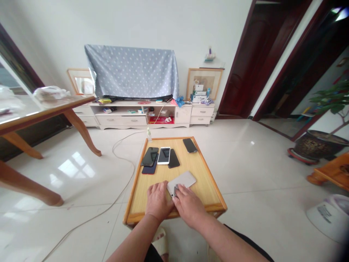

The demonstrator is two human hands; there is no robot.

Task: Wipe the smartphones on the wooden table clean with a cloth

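Note:
A silver-white smartphone [185, 179] lies slanted near the front of a small wooden table [200, 187], its back with the camera facing up. My left hand [158, 200] rests at the phone's near-left end, fingers curled and gripping its edge; the thumb is mostly hidden. My right hand [189, 203] presses a small grey cloth [175, 190] onto the phone's back near the camera, with the fingers bent over it. Beyond my hands lie a white phone [164, 155], a black phone [173, 158], and a dark phone [149, 156] overlapping a dark-blue one [150, 169].
Another black phone [190, 145] lies at the table's far right. A small spray bottle [149, 134] stands at the far left corner. A cable [117, 196] runs over the floor to a white TV cabinet [122, 120]. A larger table [54, 109] stands left, a white bucket [328, 216] right.

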